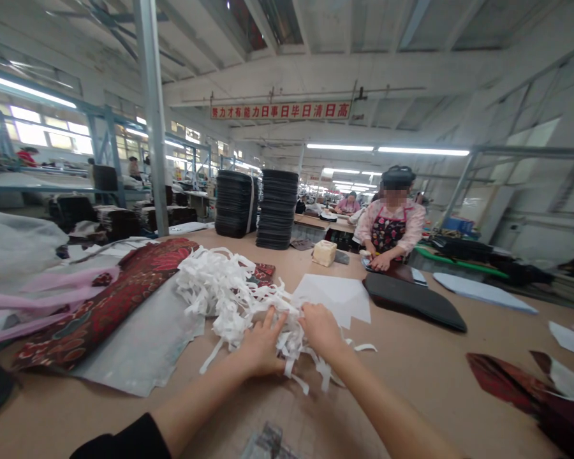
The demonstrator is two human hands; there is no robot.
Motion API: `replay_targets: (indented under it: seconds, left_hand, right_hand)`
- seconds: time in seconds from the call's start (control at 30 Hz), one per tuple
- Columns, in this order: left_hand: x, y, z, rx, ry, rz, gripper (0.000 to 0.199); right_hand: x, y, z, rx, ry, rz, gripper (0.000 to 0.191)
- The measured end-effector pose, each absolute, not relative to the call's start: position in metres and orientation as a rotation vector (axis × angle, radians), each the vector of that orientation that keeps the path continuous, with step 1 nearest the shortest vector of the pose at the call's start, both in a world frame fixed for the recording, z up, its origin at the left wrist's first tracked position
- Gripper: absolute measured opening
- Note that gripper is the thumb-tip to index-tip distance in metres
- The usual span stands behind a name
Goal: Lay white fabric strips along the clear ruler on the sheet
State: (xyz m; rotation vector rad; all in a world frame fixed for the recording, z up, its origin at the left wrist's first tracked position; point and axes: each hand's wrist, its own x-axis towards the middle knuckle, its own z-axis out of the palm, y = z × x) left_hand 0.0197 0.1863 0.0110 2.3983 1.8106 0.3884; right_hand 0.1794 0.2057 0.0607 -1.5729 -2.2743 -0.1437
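Observation:
A loose heap of narrow white strips (220, 274) lies tangled on the brown table, with several loose ends trailing toward me. My left hand (263, 344) reaches into its near side, fingers and thumb around some of the strips. On the right side of the same bunch, my right hand (321, 328) has its fingers curled onto the strips, fingertips partly hidden among them. Just beyond my hands lie white sheets (337, 293). Left of the heap, red patterned fabric (119, 293) rests over a translucent sheet (143, 350).
Two tall stacks of dark pieces (276, 207) stand at the back, near a cream block (324, 253). Across the table a co-worker (390, 229) handles a flat piece, behind a black curved panel (414, 301). Dark red pieces (511, 389) lie at right; a metal post (152, 121) rises left.

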Motion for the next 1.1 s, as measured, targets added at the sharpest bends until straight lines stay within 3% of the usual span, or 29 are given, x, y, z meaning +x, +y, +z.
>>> replay_targets:
  seconds: [0.23, 0.4, 0.53, 0.63, 0.8, 0.93, 1.1]
  left_hand:
    - [0.015, 0.196, 0.014, 2.361, 1.78, 0.421, 0.086]
    - [0.008, 0.189, 0.033, 2.393, 1.621, 0.431, 0.083]
    - [-0.012, 0.191, 0.064, 2.496, 1.378, 0.528, 0.055]
    - [-0.027, 0.207, 0.075, 2.511, 1.458, 0.752, 0.038]
    - [-0.032, 0.234, 0.04, 2.495, 1.74, 0.796, 0.043]
    - [-0.039, 0.24, 0.011, 2.438, 1.958, 0.644, 0.074]
    - [-0.072, 0.245, 0.01, 2.215, 2.343, 0.577, 0.085]
  right_hand:
    - [0.216, 0.232, 0.077, -1.714, -2.265, -0.169, 0.016]
    - [0.224, 0.236, 0.08, -1.671, -2.311, 0.131, 0.016]
    - [0.227, 0.237, 0.076, -1.701, -2.245, 0.294, 0.021]
    - [0.229, 0.24, 0.075, -1.75, -2.159, 0.304, 0.021]
    - [0.205, 0.247, 0.064, -1.819, -1.981, 0.277, 0.025]
    - [0.197, 0.253, 0.053, -1.813, -1.772, 0.318, 0.025]
    - [0.276, 0.261, 0.077, -1.679, -1.277, 0.346, 0.028]
